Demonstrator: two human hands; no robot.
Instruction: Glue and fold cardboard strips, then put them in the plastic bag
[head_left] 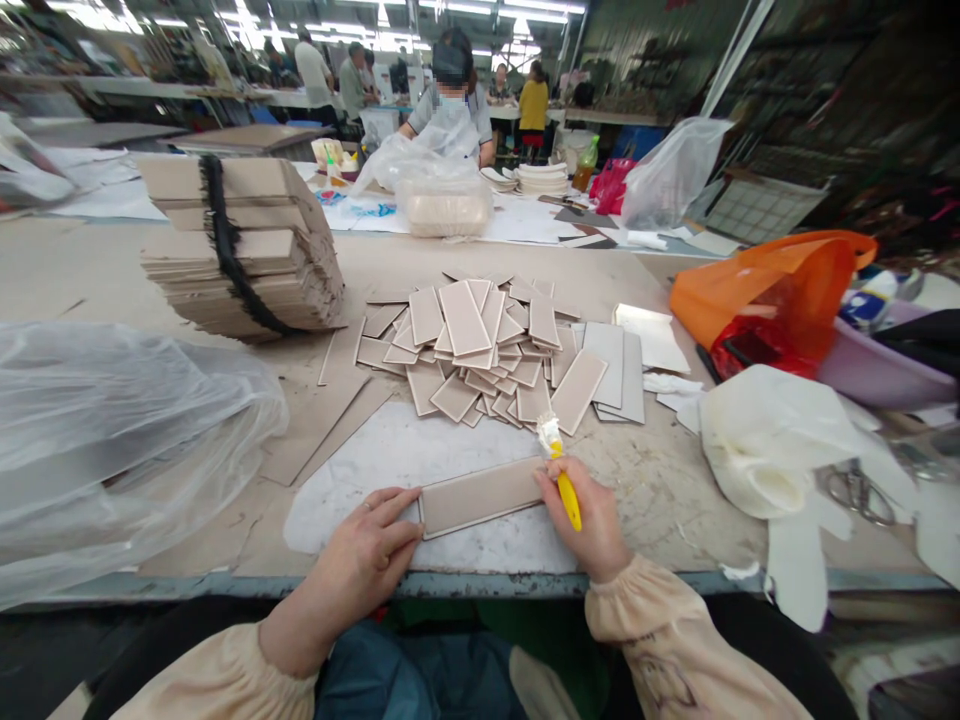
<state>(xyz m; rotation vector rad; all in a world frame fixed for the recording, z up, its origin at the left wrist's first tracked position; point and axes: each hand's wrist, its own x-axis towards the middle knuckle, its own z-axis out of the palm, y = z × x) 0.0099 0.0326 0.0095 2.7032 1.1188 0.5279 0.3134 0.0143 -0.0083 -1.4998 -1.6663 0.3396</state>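
Pressing card strip flat near bench front edge with open left hand; gripping yellow brush in closed right hand.

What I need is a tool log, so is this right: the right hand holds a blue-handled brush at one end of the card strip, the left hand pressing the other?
No: the head view shows the brush in the right hand has a yellow handle, not blue. It is at one end of the card strip, the left hand pressing the other.
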